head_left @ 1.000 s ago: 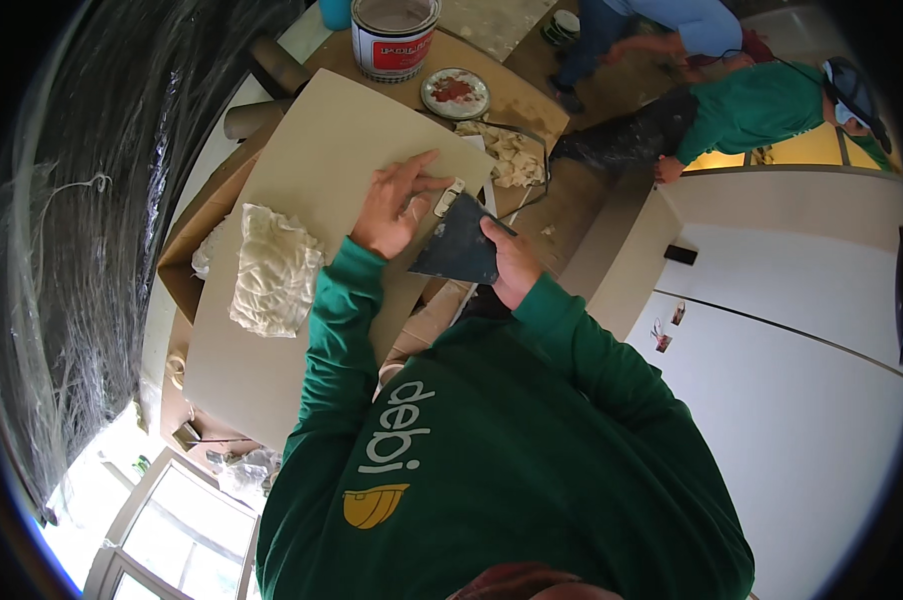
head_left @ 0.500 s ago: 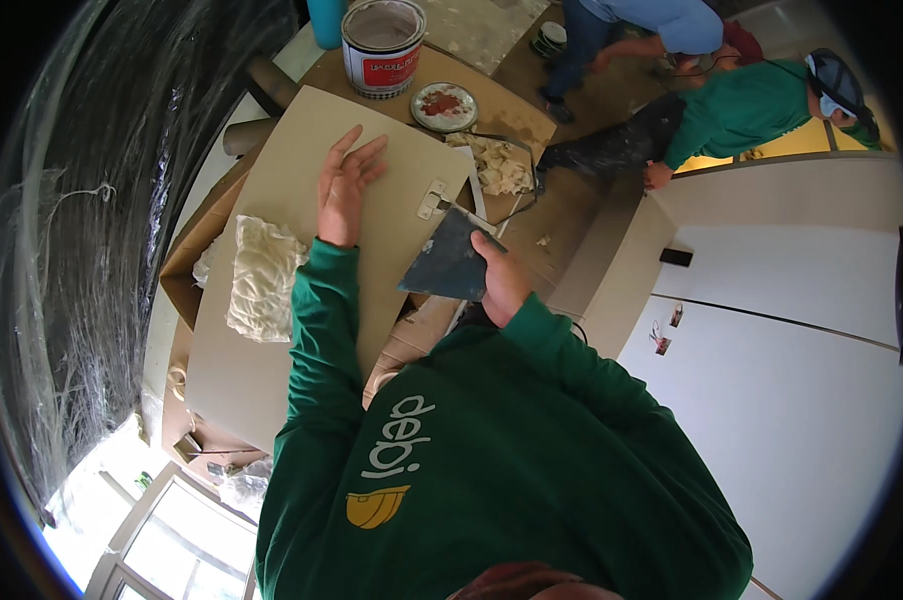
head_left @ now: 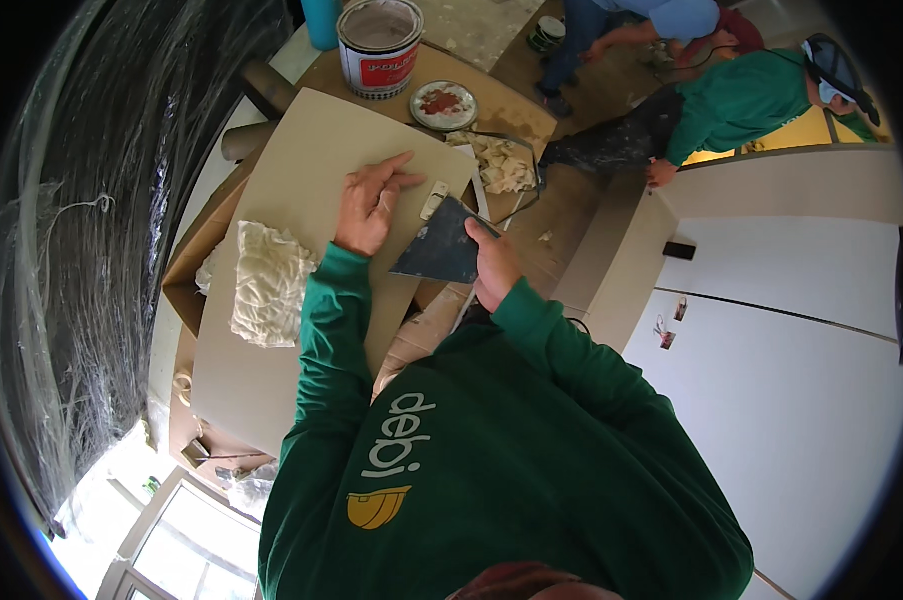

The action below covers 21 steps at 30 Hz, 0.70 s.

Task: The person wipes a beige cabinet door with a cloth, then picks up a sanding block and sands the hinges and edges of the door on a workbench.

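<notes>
My right hand [head_left: 494, 268] grips a dark blue-grey, trapezoid putty spreader [head_left: 440, 243], its thumb on the upper face and its other fingers hidden beneath. The wide part of the blade lies over the near edge of a beige panel [head_left: 262, 390]. My left hand [head_left: 370, 212] is over that panel, left of the blade, with fingers stretched and slightly bent; whether it touches the surface is hard to tell. Between the hand and the blade's far corner sits a small pale cabinet hinge [head_left: 435, 200]. Left of my forearm, a folded cream cloth [head_left: 272, 287] rests on the panel.
Beyond the panel stand an open paint tin [head_left: 380, 62] and its stained lid [head_left: 444, 104]. Crumpled cream rags [head_left: 502, 165] lie right of the panel. Clear plastic sheeting [head_left: 82, 210] hangs at left. A co-worker in green [head_left: 737, 105] and another in blue [head_left: 677, 20] are at far right.
My left hand has come down and toward the spreader, its fingers swinging to the right. The right hand with the spreader has shifted slightly left.
</notes>
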Available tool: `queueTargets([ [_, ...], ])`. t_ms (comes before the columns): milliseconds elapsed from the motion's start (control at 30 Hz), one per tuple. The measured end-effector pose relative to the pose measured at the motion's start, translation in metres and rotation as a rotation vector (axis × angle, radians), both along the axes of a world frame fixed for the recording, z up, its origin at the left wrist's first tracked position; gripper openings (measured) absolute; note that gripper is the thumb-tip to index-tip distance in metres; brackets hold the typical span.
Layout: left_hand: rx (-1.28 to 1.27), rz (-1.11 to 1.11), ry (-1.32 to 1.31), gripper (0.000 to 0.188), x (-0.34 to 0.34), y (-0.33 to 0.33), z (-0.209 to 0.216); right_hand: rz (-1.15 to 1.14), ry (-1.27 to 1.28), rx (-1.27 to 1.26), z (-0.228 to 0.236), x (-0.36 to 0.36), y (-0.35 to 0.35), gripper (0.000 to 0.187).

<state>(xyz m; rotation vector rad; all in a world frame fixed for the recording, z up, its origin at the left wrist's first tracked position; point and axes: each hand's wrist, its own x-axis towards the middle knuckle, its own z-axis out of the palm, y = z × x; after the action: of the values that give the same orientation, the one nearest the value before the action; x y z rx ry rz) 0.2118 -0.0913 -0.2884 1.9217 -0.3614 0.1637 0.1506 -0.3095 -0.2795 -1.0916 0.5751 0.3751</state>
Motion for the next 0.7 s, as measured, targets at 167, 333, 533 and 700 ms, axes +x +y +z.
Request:
queueTargets([
  [167,0.069,0.006,-0.064,0.046,0.000,0.001,0.000,0.018,0.032,0.019,0.001,0.004,-0.004,0.029],
  [333,0.077,0.015,-0.045,0.047,0.000,-0.001,0.001,0.044,0.051,0.050,0.009,0.007,-0.008,0.024],
  [533,0.086,-0.060,0.047,0.051,0.000,-0.001,-0.003,0.117,0.037,0.083,0.002,0.012,-0.016,0.025],
  [700,0.171,-0.089,0.050,0.057,-0.005,0.000,0.001,0.068,0.134,0.173,0.000,0.012,-0.013,0.023],
])
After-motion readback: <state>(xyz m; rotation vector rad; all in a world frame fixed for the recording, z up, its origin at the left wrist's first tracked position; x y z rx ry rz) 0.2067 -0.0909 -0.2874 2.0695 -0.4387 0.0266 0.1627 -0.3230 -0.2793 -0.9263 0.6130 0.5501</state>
